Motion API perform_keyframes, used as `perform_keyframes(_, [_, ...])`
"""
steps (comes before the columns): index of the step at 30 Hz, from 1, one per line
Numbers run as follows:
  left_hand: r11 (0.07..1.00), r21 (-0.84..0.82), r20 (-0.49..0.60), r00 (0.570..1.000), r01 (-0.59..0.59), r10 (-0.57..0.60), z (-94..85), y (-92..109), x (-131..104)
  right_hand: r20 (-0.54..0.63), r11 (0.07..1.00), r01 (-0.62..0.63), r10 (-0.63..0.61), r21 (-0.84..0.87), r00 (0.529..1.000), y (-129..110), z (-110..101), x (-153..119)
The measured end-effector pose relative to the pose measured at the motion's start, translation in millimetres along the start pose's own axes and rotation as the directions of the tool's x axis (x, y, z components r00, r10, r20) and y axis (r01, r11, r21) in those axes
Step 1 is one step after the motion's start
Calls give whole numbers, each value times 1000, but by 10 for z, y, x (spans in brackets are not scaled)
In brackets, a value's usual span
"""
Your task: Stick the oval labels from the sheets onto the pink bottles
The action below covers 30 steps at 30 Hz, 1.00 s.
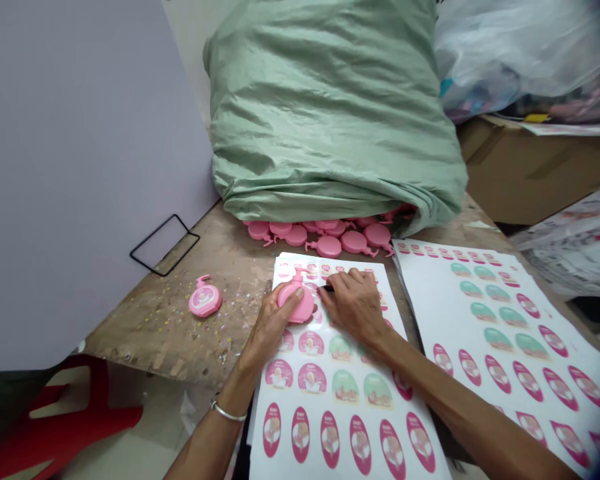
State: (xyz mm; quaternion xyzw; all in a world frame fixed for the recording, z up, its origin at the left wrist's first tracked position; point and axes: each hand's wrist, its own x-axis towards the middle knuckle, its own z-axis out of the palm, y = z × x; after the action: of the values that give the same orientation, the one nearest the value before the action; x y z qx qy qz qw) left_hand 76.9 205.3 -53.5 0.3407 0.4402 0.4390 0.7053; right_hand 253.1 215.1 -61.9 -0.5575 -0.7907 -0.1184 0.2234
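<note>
A small pink toy pump bottle (300, 305) is gripped in my left hand (269, 327), its spout pointing away from me and its visible round face plain. My right hand (357, 303) is closed, fingertips down on the sticker sheet (325, 393) just right of the bottle. From its fingers sticks out the tip of a thin black tool (327, 288); the rest is hidden. Pink and green baby-product stickers cover the sheet in rows. To the left on the wooden table lies another pink pump bottle (205, 300) with a sticker on its face.
Several pink pump bottles (329, 246) spill from under a big green cloth sack (330, 120) at the back. A second stack of sticker sheets (460, 293) lies at the right. A black wire frame (163, 270) stands by the pale panel (80, 167). A red stool (95, 413) is lower left.
</note>
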Motion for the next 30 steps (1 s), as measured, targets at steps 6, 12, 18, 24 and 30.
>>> perform_keyframes(6, [998,-44,63,997,43,-41,-24,62,-6,45,998,-57,56,20,997,76,3,22])
perform_keyframes(12, [998,-25,76,995,65,-63,-17,84,7,59,977,-65,54,204,997,146,159,-3])
perform_keyframes(18, [997,-43,87,994,70,-66,-12,90,10,49,978,-87,79,191,996,95,158,-13])
perform_keyframes(24, [995,-50,89,993,88,-83,-6,93,20,82,980,-114,102,161,991,100,141,-19])
perform_keyframes(30, [995,-50,81,993,91,-87,-6,97,19,91,962,-135,116,237,989,106,157,-26])
